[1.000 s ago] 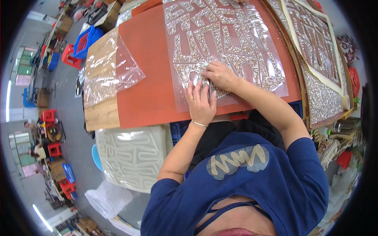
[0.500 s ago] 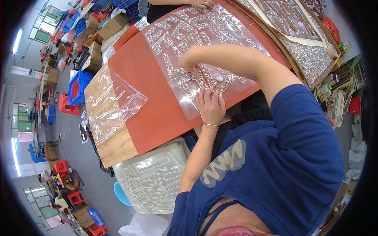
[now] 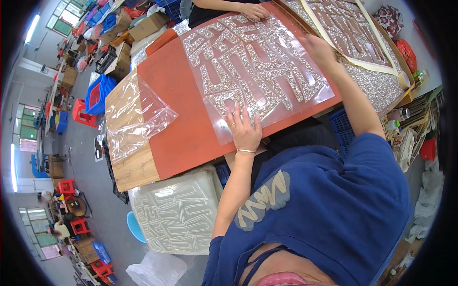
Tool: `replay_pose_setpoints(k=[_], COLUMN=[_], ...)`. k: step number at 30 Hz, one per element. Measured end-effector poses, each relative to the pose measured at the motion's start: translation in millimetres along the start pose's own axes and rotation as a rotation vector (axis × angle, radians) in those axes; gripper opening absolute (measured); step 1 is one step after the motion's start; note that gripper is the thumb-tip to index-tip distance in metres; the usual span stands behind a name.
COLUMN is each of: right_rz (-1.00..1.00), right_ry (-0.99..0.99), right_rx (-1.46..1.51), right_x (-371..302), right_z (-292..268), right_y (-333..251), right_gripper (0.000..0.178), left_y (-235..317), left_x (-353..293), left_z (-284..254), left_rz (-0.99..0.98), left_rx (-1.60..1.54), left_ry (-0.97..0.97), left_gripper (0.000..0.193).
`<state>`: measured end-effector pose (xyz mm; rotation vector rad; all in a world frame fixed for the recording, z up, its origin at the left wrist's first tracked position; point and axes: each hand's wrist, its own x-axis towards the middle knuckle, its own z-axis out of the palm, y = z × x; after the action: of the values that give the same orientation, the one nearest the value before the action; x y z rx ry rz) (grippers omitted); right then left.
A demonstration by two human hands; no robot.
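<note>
A clear plastic sheet (image 3: 220,129) covered with letter-like shapes of glittering stones (image 3: 228,71) lies on a red mat (image 3: 164,81). My left hand (image 3: 246,131) rests on the sheet's near left corner, fingers spread flat, with a ring and a bangle on. Reaching away to the right, my right hand (image 3: 320,51) is over the mat's right side, beside a tray of loose glittering stones (image 3: 377,78). Its fingers are smeared and turned away, so what they hold does not show. Across the mat, another person's hand (image 3: 255,10) touches the sheet's far edge.
A cream-edged frame (image 3: 350,35) with more stone shapes lies over the tray. Clear film (image 3: 138,117) covers a wooden board (image 3: 136,169) at left. Below it sits a stack of pale patterned sheets (image 3: 174,209). Blue crates (image 3: 98,93) and a red stool (image 3: 82,113) stand farther left.
My right hand has left the sheet's middle, where a thin reddish tool showed by it, and moved right toward the tray. My left hand stays on the sheet, its fingers now spread wider.
</note>
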<state>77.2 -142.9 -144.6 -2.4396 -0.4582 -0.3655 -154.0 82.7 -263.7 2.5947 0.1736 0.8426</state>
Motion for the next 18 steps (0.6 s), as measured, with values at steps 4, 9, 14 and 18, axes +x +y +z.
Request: replay_pose_setpoints(k=[4, 9, 14, 18], right_rz=[0.137, 0.023, -0.122, -0.214], right_ry=[-0.017, -0.057, -0.171, -0.249], right_rx=[-0.481, -0.388, -0.278, -0.231], right_x=[-56, -95, -77, -54], right_z=[-63, -87, -97, -108], right_y=[156, 195, 204, 211], right_gripper=[0.029, 0.015, 0.008, 0.005], left_y=[1, 3, 8, 6], left_x=[1, 0, 5, 3], left_z=[1, -3, 3, 4], left_rz=[0.002, -0.067, -0.122, -0.148], left_rx=[-0.080, -0.023, 0.115, 0.203], left_ry=[0.014, 0.108, 0.077, 0.079], left_gripper=[0.034, 0.025, 0.027, 0.024])
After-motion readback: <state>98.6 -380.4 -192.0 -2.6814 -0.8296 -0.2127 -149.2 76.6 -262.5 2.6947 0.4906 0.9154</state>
